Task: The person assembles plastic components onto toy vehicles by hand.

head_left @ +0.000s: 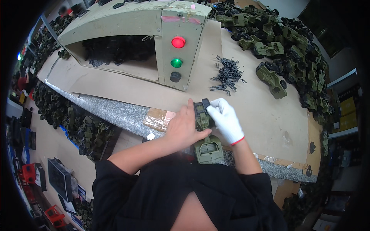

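Between left hand (182, 126) and right hand (226, 120): green toy vehicle (202, 120).

Toy truck (208, 150) looks matt olive plastic. White glove (228, 123): knit cloth, no sheen. Surface (108, 111) speckled stone-look, bit shiny, topped with dull brown cardboard (266, 123). Housing (115, 21): painted metal by look, scuffed. Red lamp (178, 42), green lamp (176, 62): glossy. Shirt (162, 192): black cloth, matt.
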`<state>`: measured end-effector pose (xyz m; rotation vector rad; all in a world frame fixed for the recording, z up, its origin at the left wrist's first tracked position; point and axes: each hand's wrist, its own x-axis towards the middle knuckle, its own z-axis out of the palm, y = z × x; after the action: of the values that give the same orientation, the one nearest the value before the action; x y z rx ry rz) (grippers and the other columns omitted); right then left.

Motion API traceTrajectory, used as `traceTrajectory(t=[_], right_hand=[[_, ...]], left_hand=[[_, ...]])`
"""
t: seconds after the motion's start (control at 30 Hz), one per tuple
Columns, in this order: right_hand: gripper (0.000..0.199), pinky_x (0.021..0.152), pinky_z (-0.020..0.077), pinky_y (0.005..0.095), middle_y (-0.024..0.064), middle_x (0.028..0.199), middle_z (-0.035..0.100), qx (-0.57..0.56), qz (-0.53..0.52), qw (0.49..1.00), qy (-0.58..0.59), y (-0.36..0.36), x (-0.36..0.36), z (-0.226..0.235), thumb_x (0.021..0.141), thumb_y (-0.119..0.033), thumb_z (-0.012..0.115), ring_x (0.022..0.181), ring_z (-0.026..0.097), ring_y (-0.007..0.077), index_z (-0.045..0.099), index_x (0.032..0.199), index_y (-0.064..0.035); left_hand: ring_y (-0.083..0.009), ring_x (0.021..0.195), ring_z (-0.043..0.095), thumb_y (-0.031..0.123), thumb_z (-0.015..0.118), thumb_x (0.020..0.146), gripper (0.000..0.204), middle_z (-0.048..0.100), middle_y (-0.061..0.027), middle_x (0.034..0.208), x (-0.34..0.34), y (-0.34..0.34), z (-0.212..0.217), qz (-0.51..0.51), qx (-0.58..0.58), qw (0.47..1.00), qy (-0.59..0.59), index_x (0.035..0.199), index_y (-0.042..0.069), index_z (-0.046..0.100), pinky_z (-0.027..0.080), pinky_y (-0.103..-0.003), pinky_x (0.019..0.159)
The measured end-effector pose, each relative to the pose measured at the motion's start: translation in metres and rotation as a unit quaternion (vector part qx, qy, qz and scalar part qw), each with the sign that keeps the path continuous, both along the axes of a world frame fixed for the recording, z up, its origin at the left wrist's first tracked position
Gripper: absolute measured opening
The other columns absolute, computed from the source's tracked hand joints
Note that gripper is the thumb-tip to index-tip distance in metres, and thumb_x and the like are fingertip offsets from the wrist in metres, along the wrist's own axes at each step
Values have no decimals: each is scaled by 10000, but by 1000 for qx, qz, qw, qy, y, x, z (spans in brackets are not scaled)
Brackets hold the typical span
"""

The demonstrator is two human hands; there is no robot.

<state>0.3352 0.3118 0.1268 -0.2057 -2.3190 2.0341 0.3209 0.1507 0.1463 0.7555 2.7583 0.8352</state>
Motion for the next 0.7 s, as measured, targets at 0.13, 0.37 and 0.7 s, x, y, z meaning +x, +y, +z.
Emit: traceTrajectory(t=[0.13,0.37,0.7], right_hand=[[302,697,463,416,168,819,623,324,-55,940,93,50,-46,-1,850,-290,498,793,600,329,596,933,-16],[229,706,465,452,200,890,591,640,50,765,-58,47,-66,-3,843,-195,427,851,589,342,536,988,-56],[488,585,491,370,148,828,591,666,76,740,54,98,10,27,844,-137,473,534,580,290,341,1313,-153]], left_hand=[[-359,949,501,271,667,622,843,470,-207,1011,-21,12,-4,-110,52,991,52,1299,-45,276,427,-392,837],[-317,1033,480,119,667,566,785,441,-128,1277,-37,6,15,-385,3,922,43,1293,86,372,399,-370,867],[-350,1130,408,206,792,539,849,352,-172,1299,0,-61,-6,-183,38,981,44,1288,126,399,383,-410,914]])
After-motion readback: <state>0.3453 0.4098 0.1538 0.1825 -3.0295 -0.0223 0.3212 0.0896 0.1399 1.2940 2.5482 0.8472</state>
